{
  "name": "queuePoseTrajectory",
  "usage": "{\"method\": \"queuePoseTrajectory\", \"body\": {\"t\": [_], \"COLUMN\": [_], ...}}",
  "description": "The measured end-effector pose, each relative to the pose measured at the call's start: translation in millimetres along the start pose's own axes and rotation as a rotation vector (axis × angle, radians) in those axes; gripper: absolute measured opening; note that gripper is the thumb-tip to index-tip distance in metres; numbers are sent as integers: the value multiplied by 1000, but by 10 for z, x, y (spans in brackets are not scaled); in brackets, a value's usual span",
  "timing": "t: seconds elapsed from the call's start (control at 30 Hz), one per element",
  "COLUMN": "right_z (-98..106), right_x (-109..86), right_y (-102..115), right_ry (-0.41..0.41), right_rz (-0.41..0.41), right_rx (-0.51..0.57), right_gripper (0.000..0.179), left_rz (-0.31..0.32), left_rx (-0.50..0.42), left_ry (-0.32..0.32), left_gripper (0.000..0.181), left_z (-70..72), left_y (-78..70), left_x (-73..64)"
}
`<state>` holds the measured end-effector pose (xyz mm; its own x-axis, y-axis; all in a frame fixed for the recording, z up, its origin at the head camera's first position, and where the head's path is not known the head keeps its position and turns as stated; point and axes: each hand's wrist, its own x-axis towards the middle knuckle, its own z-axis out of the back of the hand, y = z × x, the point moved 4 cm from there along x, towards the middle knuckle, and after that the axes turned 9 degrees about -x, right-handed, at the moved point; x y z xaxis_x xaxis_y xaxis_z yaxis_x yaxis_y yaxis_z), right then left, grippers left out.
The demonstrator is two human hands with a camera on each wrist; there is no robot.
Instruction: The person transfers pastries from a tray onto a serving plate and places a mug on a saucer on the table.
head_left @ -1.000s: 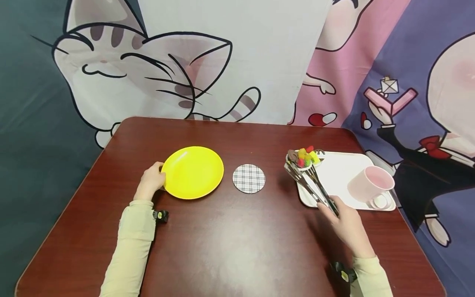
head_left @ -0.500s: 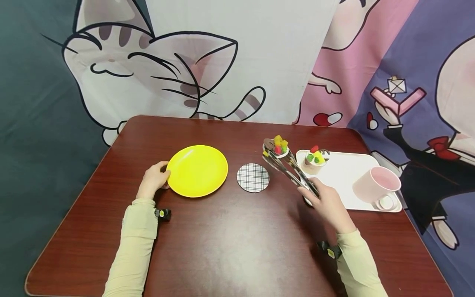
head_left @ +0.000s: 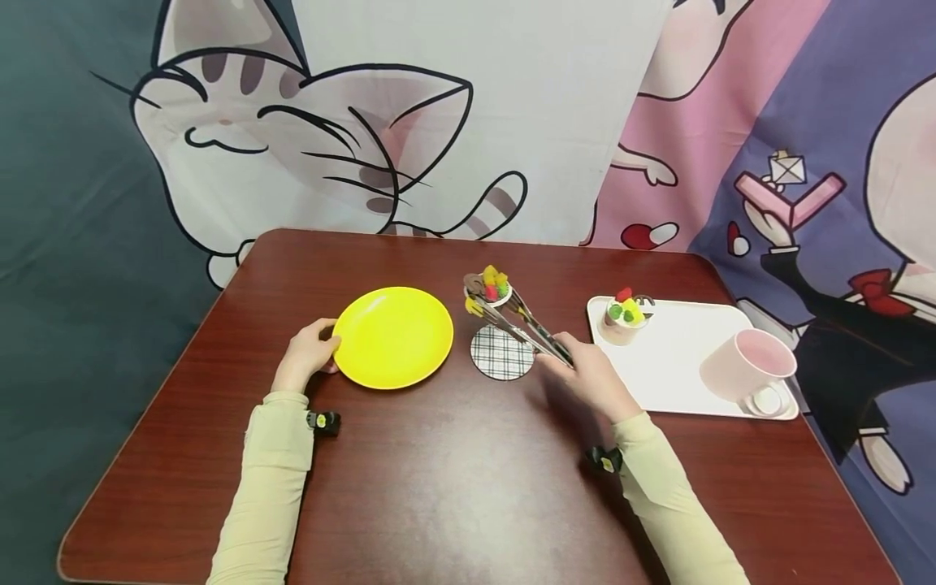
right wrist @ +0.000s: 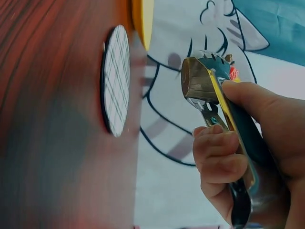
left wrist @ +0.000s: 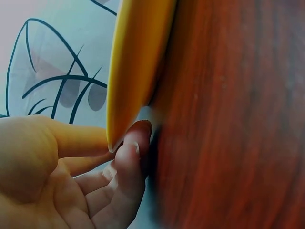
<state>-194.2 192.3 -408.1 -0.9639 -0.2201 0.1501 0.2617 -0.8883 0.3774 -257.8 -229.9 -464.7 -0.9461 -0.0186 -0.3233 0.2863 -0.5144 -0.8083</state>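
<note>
Round plate (head_left: 392,338): solid bright yellow. Flat round coaster (head_left: 500,357): white, crossed by thin dark check lines, black edge. Metal tongs (head_left: 543,331): silver, dark along handles (right wrist: 255,133). Small white-rimmed cup (head_left: 500,301) in tongs: brown, yellow, red and green toppings (head_left: 491,280). Rectangular tray (head_left: 676,357): plain white. Small pale cup (head_left: 620,333) on tray: red, yellow, green on top. Cylindrical mug (head_left: 734,370): pale pink. Wooden bench (head_left: 439,471): reddish brown, darker streaked grain. Long sleeves (head_left: 270,471): pale yellow-green. Cloth backdrop (head_left: 556,122): dark teal, white, pink, violet-blue; white cat (head_left: 219,183), grey stripes, black outlines.
</note>
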Motion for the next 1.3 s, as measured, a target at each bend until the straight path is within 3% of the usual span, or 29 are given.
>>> {"method": "queuePoseTrajectory", "body": {"t": [0.4,0.77,1.0,1.13,1.3], "right_z": [-362,-603,-675,-718,-789], "right_x": [297,585,646,655,658], "right_y": [396,605,745,854,914], "right_ry": [67,89,149,145,154], "right_rz": [98,209,235,286,281], "right_rx": [-22,-87,-68,-42,-69], "right_gripper": [38,33,33,32,31], "left_rz": [33,51,62,73,77], "left_rx": [-25,-116,-135,-134,-159], "left_ry": [10,34,34,15,20], "left_gripper": [54,54,54,53,53], "left_z": [12,-16,-6,3,-21], "left_y": [19,23,37,42,34], "left_x": [20,21,-2,-5,3]}}
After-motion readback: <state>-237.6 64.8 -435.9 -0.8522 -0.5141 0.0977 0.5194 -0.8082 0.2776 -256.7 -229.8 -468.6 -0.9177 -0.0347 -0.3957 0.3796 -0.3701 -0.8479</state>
